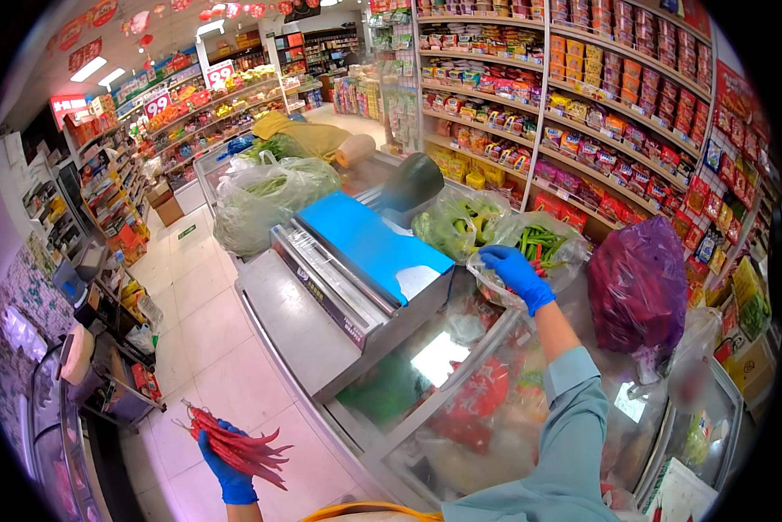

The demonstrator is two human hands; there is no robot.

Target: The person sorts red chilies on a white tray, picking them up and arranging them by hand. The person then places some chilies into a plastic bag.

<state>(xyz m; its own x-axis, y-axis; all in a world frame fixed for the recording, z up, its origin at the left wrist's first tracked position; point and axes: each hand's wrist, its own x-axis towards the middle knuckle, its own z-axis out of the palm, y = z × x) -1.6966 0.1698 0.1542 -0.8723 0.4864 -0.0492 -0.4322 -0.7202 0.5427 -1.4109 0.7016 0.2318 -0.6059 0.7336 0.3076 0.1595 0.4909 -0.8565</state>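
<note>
My left hand, in a blue glove, grips a bunch of long red chili peppers above the tiled floor. Their stems point up and left. On the right, my blue-gloved right hand reaches to the mouth of a clear plastic bag. Its fingertips are at the bag's rim, and I cannot tell whether they pinch anything. Just behind that hand lie green chili peppers in clear plastic, with some red ones by the wrist. Another clear bag of green vegetables is to the left.
A film wrapping machine with a blue cover rests on the glass-topped freezer. Around it are a large bag of greens, a winter melon and a purple bag. Stocked shelves stand behind.
</note>
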